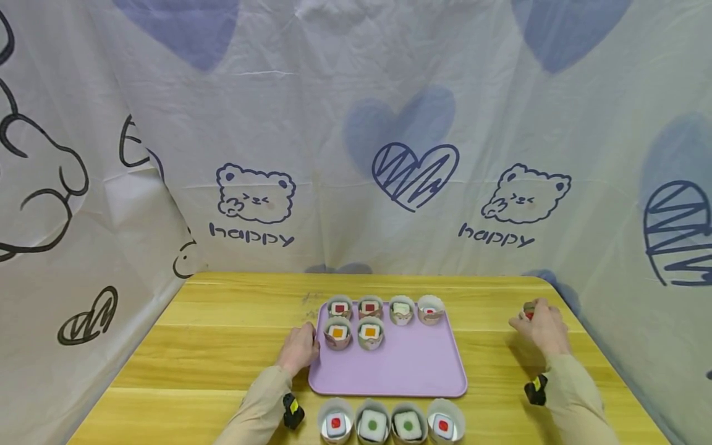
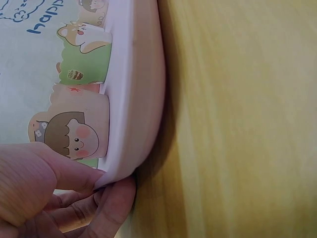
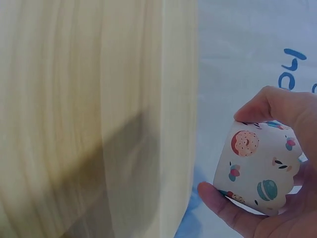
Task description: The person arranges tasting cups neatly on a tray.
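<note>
My left hand (image 1: 300,349) is at the left side of the lilac tray (image 1: 411,368); in the left wrist view its thumb and fingers pinch the tray's rim. Several paper baking cups with small square cakes stand toward the tray's back and left, among them a cup with an orange-topped cake (image 1: 369,334). Over to the right, above the table, my right hand (image 1: 545,327) grips a white paper baking cup (image 3: 262,166) printed with doughnuts and macarons. Thumb and fingers press it from opposite sides. What is inside that cup is hidden in the right wrist view.
A row of cups lines the near side of the tray, with red-marked cakes at both ends and green-dotted cakes such as this one (image 1: 408,426) between. The yellow wooden table (image 1: 222,364) ends at a patterned cloth (image 1: 334,204) behind and at the sides.
</note>
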Demonstrator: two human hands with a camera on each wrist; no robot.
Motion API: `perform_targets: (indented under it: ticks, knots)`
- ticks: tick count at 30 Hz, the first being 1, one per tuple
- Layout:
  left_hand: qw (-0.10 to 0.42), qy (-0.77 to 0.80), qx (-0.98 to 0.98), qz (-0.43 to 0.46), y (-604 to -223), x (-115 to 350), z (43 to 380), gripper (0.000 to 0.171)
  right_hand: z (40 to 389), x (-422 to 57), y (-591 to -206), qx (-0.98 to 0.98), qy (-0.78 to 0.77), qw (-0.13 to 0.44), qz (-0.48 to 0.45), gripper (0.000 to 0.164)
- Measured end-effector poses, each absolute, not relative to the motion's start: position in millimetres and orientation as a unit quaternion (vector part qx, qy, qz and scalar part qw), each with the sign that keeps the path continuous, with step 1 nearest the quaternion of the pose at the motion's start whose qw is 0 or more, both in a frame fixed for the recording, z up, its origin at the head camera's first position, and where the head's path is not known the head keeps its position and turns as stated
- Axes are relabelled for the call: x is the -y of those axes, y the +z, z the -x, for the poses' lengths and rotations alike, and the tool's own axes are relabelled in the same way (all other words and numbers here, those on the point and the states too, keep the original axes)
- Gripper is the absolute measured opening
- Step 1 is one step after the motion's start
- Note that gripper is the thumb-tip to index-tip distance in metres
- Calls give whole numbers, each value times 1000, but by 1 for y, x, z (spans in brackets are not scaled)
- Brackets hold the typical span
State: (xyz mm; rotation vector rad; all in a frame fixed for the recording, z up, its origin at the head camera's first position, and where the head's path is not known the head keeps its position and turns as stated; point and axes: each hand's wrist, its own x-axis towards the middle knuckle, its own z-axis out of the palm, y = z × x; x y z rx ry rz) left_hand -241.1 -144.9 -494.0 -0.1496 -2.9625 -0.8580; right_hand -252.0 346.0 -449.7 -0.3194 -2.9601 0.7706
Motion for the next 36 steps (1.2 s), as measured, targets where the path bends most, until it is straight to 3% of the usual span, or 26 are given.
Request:
perform_targets:
  ticks: [20, 27, 36]
  knots:
    - [37, -271, 960, 51, -496, 145, 242, 9, 241, -323, -444, 960, 266, 56, 72, 70]
    - [28, -270, 961, 49, -495, 146, 241, 7, 235, -314, -443, 958, 270, 90, 27, 66]
    - [54, -272, 959, 57, -492, 145, 238, 11, 230, -299, -438, 953, 281, 115, 2, 68]
